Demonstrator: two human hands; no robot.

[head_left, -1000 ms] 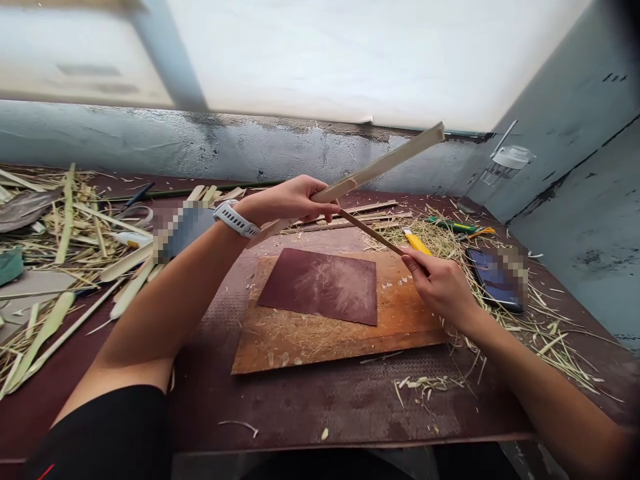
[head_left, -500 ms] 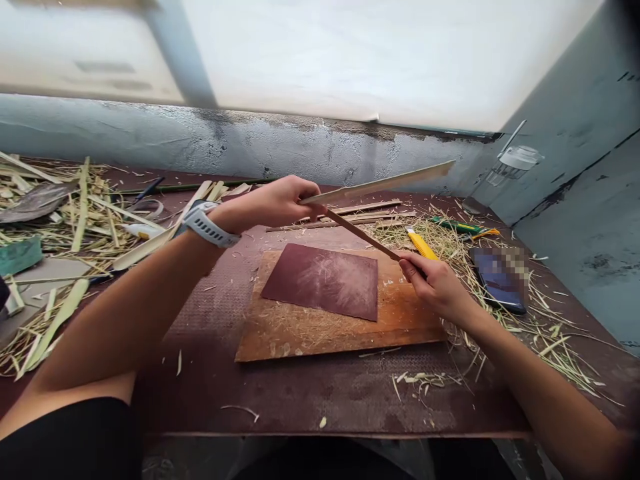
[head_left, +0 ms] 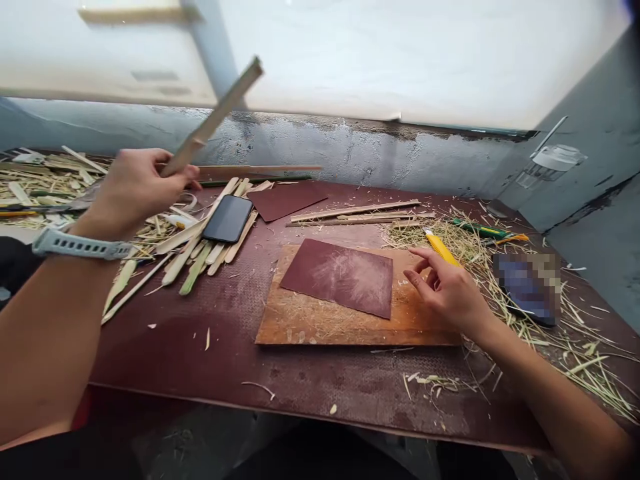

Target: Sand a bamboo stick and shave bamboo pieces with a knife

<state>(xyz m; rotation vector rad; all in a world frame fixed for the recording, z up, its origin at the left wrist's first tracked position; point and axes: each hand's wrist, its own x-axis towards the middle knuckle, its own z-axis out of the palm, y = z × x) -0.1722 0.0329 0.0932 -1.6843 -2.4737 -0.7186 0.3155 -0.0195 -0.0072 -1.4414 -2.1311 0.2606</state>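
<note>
Raised at the left, my left hand (head_left: 143, 190) is closed around wooden strips; one strip (head_left: 215, 120) points up toward the window, and a thinner one (head_left: 265, 169) extends right behind the hand. My right hand (head_left: 453, 293) hangs over the right end of a wooden board (head_left: 300, 327), its fingers apart and holding nothing. A dark red sheet of sandpaper (head_left: 340, 277), dusted pale in the middle, lies on the board. Just behind my right hand is a yellow cutter (head_left: 441, 247) on the shavings.
A phone (head_left: 228, 219) rests on flat strips left of the board, beside another red sheet (head_left: 287, 200). Several strips (head_left: 355, 215) lie behind the board. Shavings, a green tool (head_left: 480, 229), a blurred-out device (head_left: 530, 287) and a white-topped lamp (head_left: 559, 157) are at right.
My left hand has moved left with the strips, and the thin strip has left my right hand, which is now open. The view has shifted left, showing the phone and second red sheet.
</note>
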